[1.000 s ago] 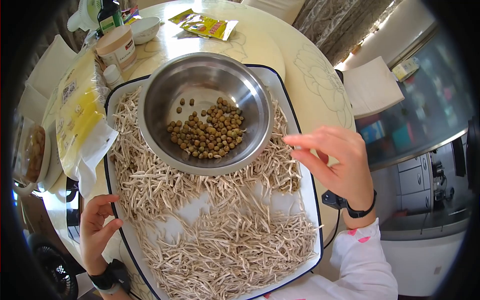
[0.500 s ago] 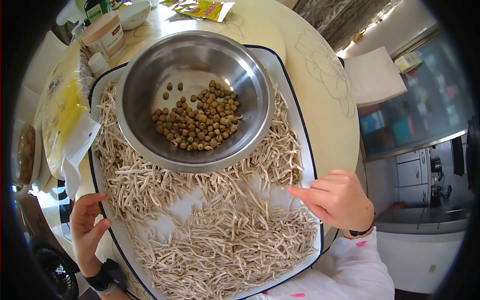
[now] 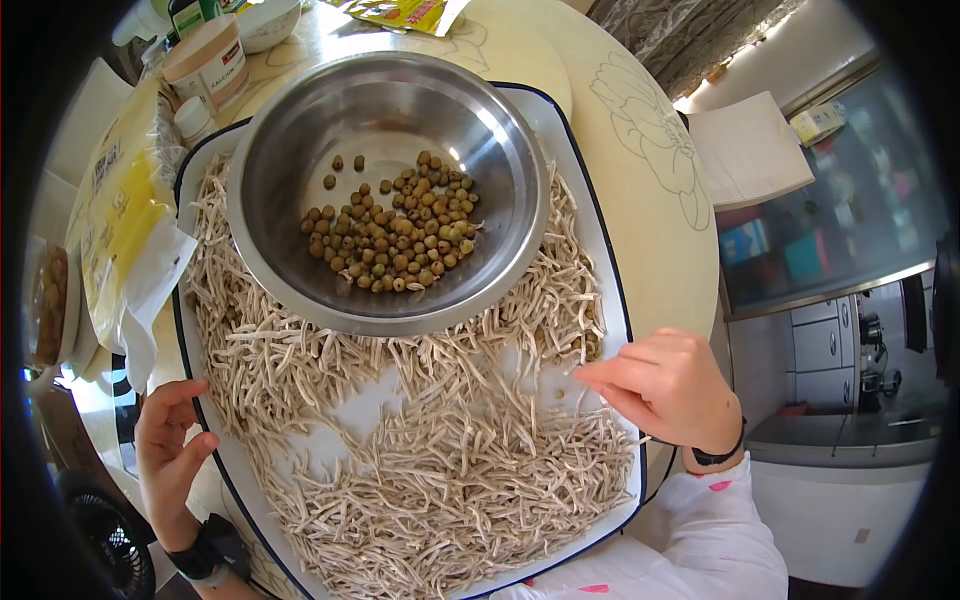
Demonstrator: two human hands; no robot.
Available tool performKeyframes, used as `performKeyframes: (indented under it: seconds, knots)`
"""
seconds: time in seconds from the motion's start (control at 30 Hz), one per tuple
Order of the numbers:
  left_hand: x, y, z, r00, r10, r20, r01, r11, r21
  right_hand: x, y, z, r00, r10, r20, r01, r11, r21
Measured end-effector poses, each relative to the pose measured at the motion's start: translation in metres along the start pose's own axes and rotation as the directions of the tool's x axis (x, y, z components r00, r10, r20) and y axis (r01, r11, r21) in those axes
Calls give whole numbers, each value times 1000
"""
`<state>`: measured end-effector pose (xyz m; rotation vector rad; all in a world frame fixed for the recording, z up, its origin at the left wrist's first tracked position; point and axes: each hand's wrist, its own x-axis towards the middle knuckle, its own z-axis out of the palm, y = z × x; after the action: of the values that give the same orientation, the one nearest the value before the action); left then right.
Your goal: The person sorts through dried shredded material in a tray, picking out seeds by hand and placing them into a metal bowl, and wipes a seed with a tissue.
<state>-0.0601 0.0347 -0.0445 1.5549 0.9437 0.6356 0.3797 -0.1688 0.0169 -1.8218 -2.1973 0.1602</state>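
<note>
A white tray with a dark blue rim (image 3: 612, 240) holds a thick layer of thin, pale, dried strips (image 3: 450, 500). On the strips, toward the tray's far side, rests a steel bowl (image 3: 270, 180) with small round olive-brown balls (image 3: 400, 235) inside. My right hand (image 3: 665, 385) is over the tray's right side, thumb and index finger pinched together; what lies between the fingertips is too small to make out. A small round piece (image 3: 558, 393) lies on bare tray near those fingertips. My left hand (image 3: 172, 450) is at the left rim, fingers curled, thumb apart, holding nothing.
The tray stands on a round cream table (image 3: 650, 180). Left of it are a yellow-and-clear plastic bag (image 3: 125, 230), a calcium tub (image 3: 208, 65) and a white bowl (image 3: 268, 28). Yellow packets (image 3: 410, 14) lie at the far edge. A black fan (image 3: 105, 540) is lower left.
The tray and bowl appear slightly higher in view. My right hand has shifted a little, and the small round piece on bare tray now shows clearly. My left hand stays at the rim.
</note>
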Motion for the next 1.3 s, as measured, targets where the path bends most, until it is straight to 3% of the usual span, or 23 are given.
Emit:
performKeyframes:
  seconds: [0.6, 0.8, 1.0, 1.2, 1.3]
  knots:
    - [1, -2, -4, 999, 16, 32, -17, 1000, 23, -3, -10, 0, 968, -74, 238, 94, 993, -74]
    - [1, 2, -1, 1000, 2, 24, -3, 1000, 20, -1, -11, 0, 966, -86, 243, 106, 992, -70]
    - [2, 2, 0, 1000, 14, 22, -14, 1000, 3, 25, -17, -35, 991, -76, -106, 67, 994, -85]
    - [2, 5, 1, 1000, -3, 23, 2, 1000, 8, 70, -18, -58, 933, -43, -358, 33, 999, -35]
    - [2, 6, 3, 1000, -15, 18, 15, 1000, -5, 93, -7, -46, 889, -106, -445, 111, 994, -16]
